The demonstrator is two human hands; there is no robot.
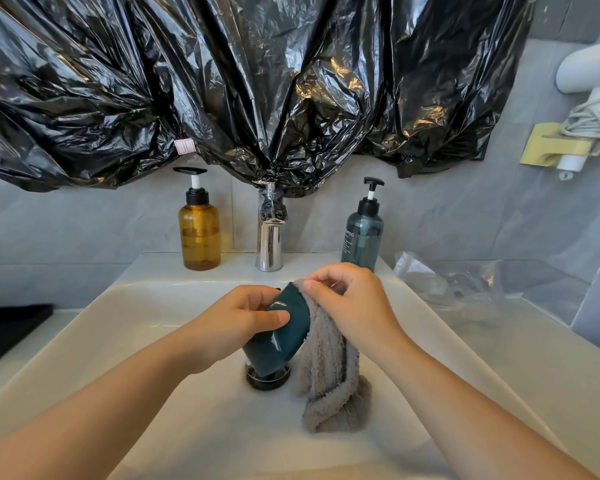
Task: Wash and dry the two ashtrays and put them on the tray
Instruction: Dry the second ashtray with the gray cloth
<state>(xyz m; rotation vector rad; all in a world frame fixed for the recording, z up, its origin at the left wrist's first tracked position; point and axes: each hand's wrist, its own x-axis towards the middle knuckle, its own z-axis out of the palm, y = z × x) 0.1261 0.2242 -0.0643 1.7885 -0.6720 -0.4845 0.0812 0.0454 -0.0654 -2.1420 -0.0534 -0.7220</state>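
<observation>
Over the white sink (125, 327) my left hand (236, 323) grips a glossy dark teal ashtray (284, 336), tilted on edge with its underside towards me. My right hand (350, 303) pinches a grey fluffy towel (326, 375) against the ashtray's upper right edge. The towel hangs down into the basin, and its lower end lies bunched on the sink floor. Only one ashtray is in view. No tray is in view.
A black drain plug (267, 379) sits under the ashtray. Behind stand a chrome tap (269, 244), an amber pump bottle (199, 233) and a blue-green pump bottle (362, 237). Black plastic sheeting (257, 81) covers the wall above. A clear plastic bag (465, 282) lies on the right counter.
</observation>
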